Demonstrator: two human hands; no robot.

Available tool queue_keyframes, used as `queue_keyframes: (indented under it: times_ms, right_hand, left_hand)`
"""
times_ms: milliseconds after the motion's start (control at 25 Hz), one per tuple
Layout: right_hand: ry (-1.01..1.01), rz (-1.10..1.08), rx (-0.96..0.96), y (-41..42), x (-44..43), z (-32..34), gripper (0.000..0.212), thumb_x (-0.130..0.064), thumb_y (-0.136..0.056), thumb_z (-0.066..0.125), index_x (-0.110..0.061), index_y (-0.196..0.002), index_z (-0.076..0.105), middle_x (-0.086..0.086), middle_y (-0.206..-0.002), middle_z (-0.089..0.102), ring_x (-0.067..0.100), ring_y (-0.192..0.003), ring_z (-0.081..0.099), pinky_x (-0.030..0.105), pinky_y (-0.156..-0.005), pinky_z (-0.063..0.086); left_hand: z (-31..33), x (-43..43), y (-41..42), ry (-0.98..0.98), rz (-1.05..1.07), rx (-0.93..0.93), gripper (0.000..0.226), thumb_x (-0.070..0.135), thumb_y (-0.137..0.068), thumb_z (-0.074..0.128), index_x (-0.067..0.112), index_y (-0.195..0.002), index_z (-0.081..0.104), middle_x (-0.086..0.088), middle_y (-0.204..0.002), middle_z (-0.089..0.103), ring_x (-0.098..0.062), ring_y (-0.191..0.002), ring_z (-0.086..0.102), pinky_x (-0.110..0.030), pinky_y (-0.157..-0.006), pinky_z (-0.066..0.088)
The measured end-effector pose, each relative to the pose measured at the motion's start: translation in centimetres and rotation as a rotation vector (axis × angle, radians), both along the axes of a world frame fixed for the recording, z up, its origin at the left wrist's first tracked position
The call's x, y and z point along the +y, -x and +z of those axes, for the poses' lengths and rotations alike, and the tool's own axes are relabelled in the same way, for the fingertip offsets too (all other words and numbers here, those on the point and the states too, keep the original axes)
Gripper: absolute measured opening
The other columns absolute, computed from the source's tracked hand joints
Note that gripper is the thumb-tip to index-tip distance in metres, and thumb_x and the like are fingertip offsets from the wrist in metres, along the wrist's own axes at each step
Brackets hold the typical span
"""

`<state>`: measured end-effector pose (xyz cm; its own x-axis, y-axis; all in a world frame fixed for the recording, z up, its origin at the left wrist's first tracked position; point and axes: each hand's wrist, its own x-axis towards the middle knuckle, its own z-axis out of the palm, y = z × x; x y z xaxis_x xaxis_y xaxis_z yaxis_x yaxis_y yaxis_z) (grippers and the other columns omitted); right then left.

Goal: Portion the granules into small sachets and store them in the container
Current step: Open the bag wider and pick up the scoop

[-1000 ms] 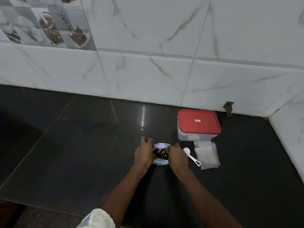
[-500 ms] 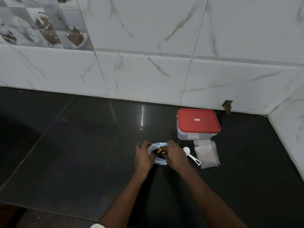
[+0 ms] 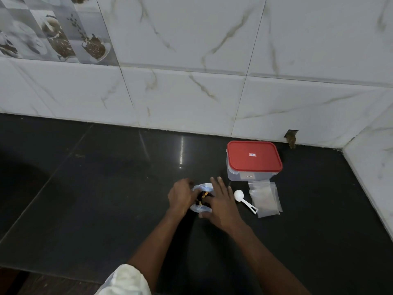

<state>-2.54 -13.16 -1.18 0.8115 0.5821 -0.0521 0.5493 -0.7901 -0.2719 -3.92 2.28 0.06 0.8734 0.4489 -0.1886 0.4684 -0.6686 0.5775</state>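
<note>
A crinkled clear plastic packet (image 3: 202, 187) with dark and yellow contents lies on the black counter between my hands. My left hand (image 3: 180, 196) grips its left side with curled fingers. My right hand (image 3: 221, 203) lies over its right side, fingers spread, thumb at the packet's near edge. A white measuring spoon (image 3: 244, 200) lies just right of my right hand. A small stack of clear sachets (image 3: 265, 199) lies beside the spoon. Behind them stands a clear container with a red lid (image 3: 253, 157), closed.
The black counter (image 3: 106, 199) meets a white marble-tiled wall (image 3: 191, 99) at the back and a side wall (image 3: 374, 177) at the right. The counter's front edge (image 3: 42, 271) runs along the lower left.
My hands have closed in over the packet. The right hand has spread its fingers across the packet's right side, and the packet's mouth is more crumpled between them.
</note>
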Motion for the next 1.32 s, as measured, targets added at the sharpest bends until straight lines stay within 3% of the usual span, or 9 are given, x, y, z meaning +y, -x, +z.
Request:
queue_keyframes:
  times_ms: [120, 280, 360, 440, 560, 760, 880, 1080, 1320]
  right_hand:
    - [-0.006, -0.015, -0.1, 1.7, -0.1, -1.9, 0.043, -0.031, -0.053, 0.089, -0.032, -0.095, 0.076, 0.014, -0.152, 0.042, 0.033, -0.145, 0.019, 0.063, -0.105, 0.038]
    - [-0.068, 0.034, 0.01, 1.6, -1.1, -2.9, 0.026, -0.019, -0.084, 0.067, -0.036, -0.102, 0.071, 0.001, -0.165, -0.002, 0.02, -0.147, -0.024, 0.061, -0.118, 0.004]
    - [-0.087, 0.083, -0.015, 1.4, -1.9, -2.5, 0.028, -0.02, -0.085, 0.064, -0.039, -0.105, 0.069, -0.002, -0.164, -0.013, 0.023, -0.148, -0.027, 0.058, -0.119, -0.001]
    - [-0.208, 0.06, 0.04, 1.3, -2.7, -2.0, 0.03, -0.023, -0.085, 0.063, -0.038, -0.11, 0.069, 0.001, -0.165, -0.01, 0.025, -0.151, -0.017, 0.047, -0.12, 0.002]
    - [-0.43, -0.177, 0.138, 0.8, -3.1, -1.1, 0.023, -0.02, -0.089, 0.058, -0.022, -0.106, 0.074, 0.009, -0.165, 0.007, 0.023, -0.15, 0.016, 0.028, -0.112, 0.023]
    - [-0.207, -0.362, 0.205, 0.2, -0.8, -0.6, 0.03, -0.019, -0.089, 0.055, -0.019, -0.117, 0.066, 0.013, -0.153, 0.034, 0.026, -0.126, 0.052, 0.035, -0.091, 0.05]
    - [-0.157, -0.375, 0.239, 0.1, -0.3, -0.5, 0.044, -0.007, -0.08, 0.053, -0.021, -0.121, 0.06, 0.012, -0.146, 0.04, 0.028, -0.12, 0.056, 0.039, -0.087, 0.053]
    - [-0.084, -0.278, 0.218, -0.6, 0.1, 0.6, 0.053, -0.001, -0.08, 0.05, -0.026, -0.126, 0.062, 0.014, -0.158, 0.022, 0.032, -0.132, 0.046, 0.037, -0.097, 0.048]
    - [-0.033, -0.238, 0.166, -1.6, 0.1, 0.6, 0.049, 0.004, -0.084, 0.047, -0.021, -0.124, 0.059, 0.007, -0.122, 0.049, 0.029, -0.111, 0.052, 0.037, -0.089, 0.046]
  left_hand:
    - [0.1, 0.2, -0.7, -0.107, -0.067, 0.051, 0.028, 0.041, -0.086, 0.07, 0.02, -0.105, 0.075, -0.005, -0.101, 0.076, -0.026, -0.099, 0.071, -0.032, -0.077, 0.052]
    - [-0.3, 0.0, -1.0, -0.154, -0.052, 0.035, 0.016, 0.027, -0.088, 0.066, 0.013, -0.093, 0.071, -0.007, -0.09, 0.073, -0.029, -0.089, 0.071, -0.034, -0.071, 0.053]
    - [-0.4, -0.2, -0.9, -0.152, -0.042, 0.021, 0.017, 0.027, -0.089, 0.063, 0.012, -0.092, 0.069, -0.007, -0.09, 0.072, -0.029, -0.089, 0.071, -0.035, -0.072, 0.054]
    - [-0.3, -0.4, -0.5, -0.124, -0.008, 0.022, 0.026, 0.036, -0.088, 0.063, 0.011, -0.096, 0.068, -0.008, -0.097, 0.07, -0.031, -0.094, 0.069, -0.036, -0.074, 0.053]
    - [-1.2, -0.9, 0.8, -0.003, 0.053, 0.109, 0.047, 0.045, -0.084, 0.068, 0.01, -0.113, 0.062, -0.01, -0.111, 0.066, -0.033, -0.105, 0.066, -0.034, -0.08, 0.049]
    - [-2.5, -1.3, 2.0, 0.182, 0.049, 0.129, 0.053, 0.021, -0.076, 0.074, 0.01, -0.126, 0.057, -0.013, -0.119, 0.069, -0.032, -0.11, 0.067, -0.039, -0.091, 0.055]
    - [-2.1, -1.3, 1.5, 0.178, 0.014, 0.145, 0.044, 0.02, -0.081, 0.068, 0.01, -0.123, 0.059, -0.012, -0.116, 0.07, -0.03, -0.108, 0.067, -0.035, -0.086, 0.055]
    - [-1.6, -0.5, 0.4, -0.003, 0.01, 0.116, 0.026, 0.032, -0.08, 0.065, 0.018, -0.102, 0.069, -0.006, -0.1, 0.072, -0.029, -0.094, 0.071, -0.037, -0.076, 0.057]
    - [-1.7, -0.6, -0.3, -0.167, -0.068, 0.075, 0.018, 0.002, -0.085, 0.055, 0.008, -0.095, 0.068, -0.014, -0.102, 0.069, -0.036, -0.098, 0.069, -0.038, -0.076, 0.05]
